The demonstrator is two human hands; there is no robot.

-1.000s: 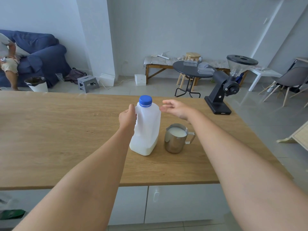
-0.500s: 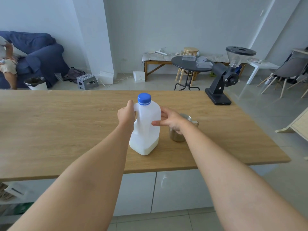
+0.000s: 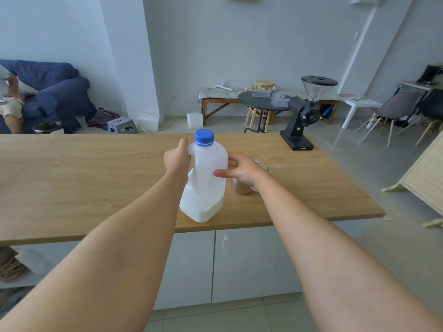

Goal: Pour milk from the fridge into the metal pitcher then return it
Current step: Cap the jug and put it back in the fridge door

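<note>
A translucent milk jug with a blue cap stands near the front edge of the wooden counter, with a little milk left at its bottom. My left hand is closed around the jug's handle. My right hand holds the jug's right side, fingers spread on the plastic. The metal pitcher stands just right of the jug, mostly hidden behind my right hand; only its lower body and rim edge show.
A black coffee grinder stands at the counter's far right corner. White cabinet doors sit below the counter. Beyond are a round black table, chairs, a blue sofa with a person on it, and a wicker panel on the right.
My right hand came down from above the pitcher onto the jug's right side. The camera has pulled back, so the counter edge and cabinets show more. The pitcher's milk is now hidden.
</note>
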